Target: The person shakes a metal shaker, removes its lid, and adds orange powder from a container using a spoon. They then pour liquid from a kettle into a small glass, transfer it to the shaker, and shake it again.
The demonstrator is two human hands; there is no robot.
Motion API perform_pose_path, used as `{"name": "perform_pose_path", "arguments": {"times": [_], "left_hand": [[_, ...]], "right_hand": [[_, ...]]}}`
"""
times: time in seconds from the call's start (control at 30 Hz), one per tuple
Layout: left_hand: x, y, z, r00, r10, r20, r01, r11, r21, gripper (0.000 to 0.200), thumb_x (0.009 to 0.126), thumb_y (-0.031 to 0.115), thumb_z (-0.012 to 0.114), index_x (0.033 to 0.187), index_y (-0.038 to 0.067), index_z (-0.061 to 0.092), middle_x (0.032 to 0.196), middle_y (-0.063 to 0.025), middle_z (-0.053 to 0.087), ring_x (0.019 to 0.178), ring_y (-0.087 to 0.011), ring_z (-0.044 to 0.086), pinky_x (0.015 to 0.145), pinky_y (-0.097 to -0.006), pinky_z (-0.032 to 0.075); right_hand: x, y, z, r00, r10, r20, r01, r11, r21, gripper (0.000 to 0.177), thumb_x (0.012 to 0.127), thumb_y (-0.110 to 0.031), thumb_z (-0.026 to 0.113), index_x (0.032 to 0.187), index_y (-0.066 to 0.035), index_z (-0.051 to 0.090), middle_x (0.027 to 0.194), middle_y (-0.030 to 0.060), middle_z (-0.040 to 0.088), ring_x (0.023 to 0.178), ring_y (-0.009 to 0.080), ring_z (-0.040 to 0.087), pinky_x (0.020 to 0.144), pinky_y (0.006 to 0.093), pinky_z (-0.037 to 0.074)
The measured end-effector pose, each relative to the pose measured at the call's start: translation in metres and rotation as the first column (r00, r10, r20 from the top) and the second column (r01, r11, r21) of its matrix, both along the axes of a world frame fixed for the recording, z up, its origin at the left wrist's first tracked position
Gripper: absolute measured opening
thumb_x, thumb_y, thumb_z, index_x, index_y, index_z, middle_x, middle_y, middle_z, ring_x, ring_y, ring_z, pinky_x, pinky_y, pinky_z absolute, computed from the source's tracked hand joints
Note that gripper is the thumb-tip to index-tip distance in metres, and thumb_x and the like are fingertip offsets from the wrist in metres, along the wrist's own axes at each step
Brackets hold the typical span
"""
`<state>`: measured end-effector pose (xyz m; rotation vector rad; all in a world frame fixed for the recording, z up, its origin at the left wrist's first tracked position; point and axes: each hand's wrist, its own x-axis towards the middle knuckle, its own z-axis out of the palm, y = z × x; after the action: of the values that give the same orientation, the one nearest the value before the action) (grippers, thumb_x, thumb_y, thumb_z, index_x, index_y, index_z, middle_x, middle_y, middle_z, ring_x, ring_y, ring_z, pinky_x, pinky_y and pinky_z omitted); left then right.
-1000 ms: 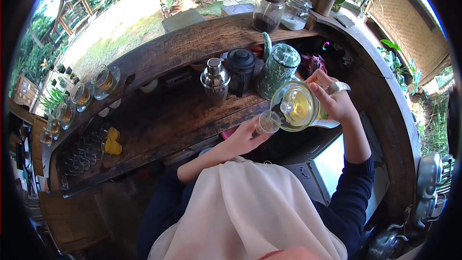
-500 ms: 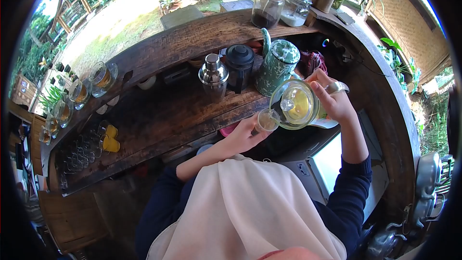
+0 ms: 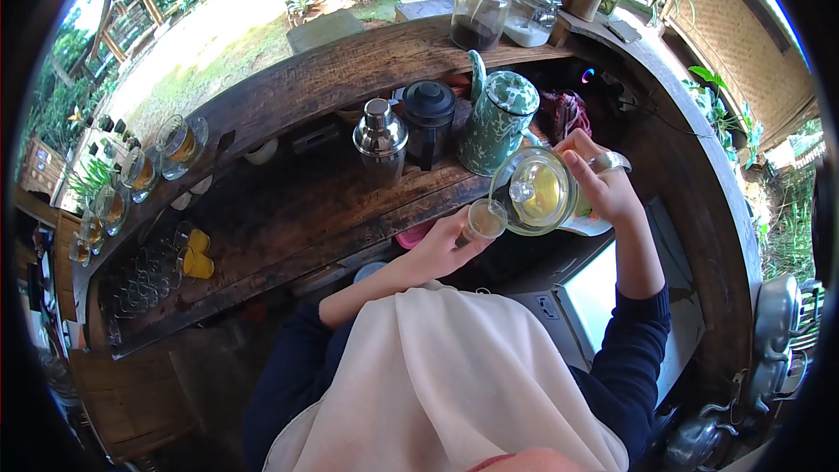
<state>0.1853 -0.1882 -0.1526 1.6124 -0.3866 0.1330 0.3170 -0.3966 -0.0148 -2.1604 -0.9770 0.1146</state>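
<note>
My left hand (image 3: 447, 246) is closed round a small glass cup (image 3: 486, 219). Right beside it, my right hand (image 3: 605, 182) grips the handle of a glass pitcher (image 3: 535, 196), which is tilted toward the cup and holds a pale yellow liquid. The pitcher's rim is at the edge of the cup. Just beyond the pitcher stands a green speckled enamel pot (image 3: 499, 122). A black-lidded press (image 3: 428, 122) and a steel shaker (image 3: 381, 137) stand to its left on the wooden counter (image 3: 306, 201).
Two glass jars (image 3: 477, 13) stand on the raised ledge (image 3: 376, 52). Several glass cups with amber liquid line its left end. Two yellow-filled glasses (image 3: 197, 263) and a wire rack (image 3: 147, 284) are on the counter's left. Metal pots (image 3: 773, 341) hang at the right.
The view has shifted slightly. Both hands keep their holds, with the cup and the tilted pitcher in nearly the same places.
</note>
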Motion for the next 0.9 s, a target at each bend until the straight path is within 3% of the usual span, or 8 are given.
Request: {"name": "perform_pose_path", "arguments": {"times": [0.1, 0.27, 0.5, 0.57, 0.67, 0.9], "left_hand": [[0.003, -0.002, -0.003, 0.998, 0.021, 0.063, -0.022, 1.0, 0.011, 0.024, 0.092, 0.018, 0.059, 0.112, 0.003, 0.057, 0.1, -0.0046, 0.06, 0.087, -0.0104, 0.054, 0.076, -0.0263, 0.044], [0.003, -0.003, 0.006, 0.999, -0.01, -0.032, 0.012, 0.998, 0.059, 0.025, 0.092, 0.018, 0.059, 0.112, 0.004, 0.057, 0.1, -0.0056, 0.061, 0.091, -0.0118, 0.055, 0.08, -0.0269, 0.044], [0.013, -0.009, -0.004, 0.999, -0.047, -0.019, 0.047, 0.999, 0.02, 0.027, 0.091, 0.016, 0.06, 0.114, 0.003, 0.055, 0.105, -0.0072, 0.06, 0.096, -0.0143, 0.055, 0.085, -0.0289, 0.043], [0.015, -0.01, -0.004, 0.998, -0.058, -0.015, 0.059, 0.996, 0.064, 0.036, 0.089, 0.011, 0.059, 0.122, 0.001, 0.049, 0.107, -0.0124, 0.062, 0.099, -0.0195, 0.059, 0.087, -0.0318, 0.045], [0.017, -0.012, -0.005, 0.998, -0.065, -0.008, 0.065, 0.997, 0.028, 0.027, 0.091, 0.016, 0.059, 0.115, 0.003, 0.054, 0.107, -0.0081, 0.06, 0.098, -0.0151, 0.055, 0.087, -0.0301, 0.043], [0.02, -0.015, -0.003, 0.998, -0.057, -0.002, 0.057, 0.996, 0.063, 0.033, 0.09, 0.012, 0.059, 0.12, 0.001, 0.05, 0.107, -0.0123, 0.062, 0.099, -0.0195, 0.059, 0.086, -0.0319, 0.045]], "right_hand": [[0.002, -0.002, -0.003, 1.0, -0.014, -0.013, 0.014, 1.0, 0.003, 0.045, 0.092, -0.049, 0.049, 0.094, -0.004, 0.057, 0.086, 0.0119, 0.063, 0.08, 0.0202, 0.06, 0.072, 0.034, 0.044], [0.004, -0.006, -0.003, 1.0, -0.014, -0.002, 0.014, 1.0, -0.012, 0.045, 0.092, -0.048, 0.049, 0.092, -0.004, 0.057, 0.085, 0.0126, 0.063, 0.079, 0.0212, 0.06, 0.071, 0.0346, 0.045], [0.008, -0.015, -0.004, 0.997, -0.025, 0.073, 0.027, 0.999, -0.028, 0.045, 0.091, -0.048, 0.05, 0.09, -0.003, 0.057, 0.081, 0.0135, 0.063, 0.077, 0.024, 0.061, 0.069, 0.0357, 0.045], [0.006, -0.016, -0.002, 0.997, -0.03, 0.071, 0.032, 0.999, -0.023, 0.046, 0.091, -0.048, 0.05, 0.089, -0.003, 0.057, 0.079, 0.0136, 0.063, 0.076, 0.0239, 0.061, 0.069, 0.0358, 0.045], [0.006, -0.019, -0.001, 0.997, -0.041, 0.072, 0.043, 0.999, -0.024, 0.045, 0.091, -0.048, 0.05, 0.088, -0.003, 0.057, 0.078, 0.0138, 0.062, 0.075, 0.0239, 0.061, 0.068, 0.0358, 0.045], [0.008, -0.022, -0.003, 0.997, -0.046, 0.057, 0.047, 0.999, -0.008, 0.044, 0.092, -0.046, 0.05, 0.09, -0.003, 0.057, 0.079, 0.0141, 0.062, 0.076, 0.024, 0.06, 0.068, 0.0354, 0.045]]}}
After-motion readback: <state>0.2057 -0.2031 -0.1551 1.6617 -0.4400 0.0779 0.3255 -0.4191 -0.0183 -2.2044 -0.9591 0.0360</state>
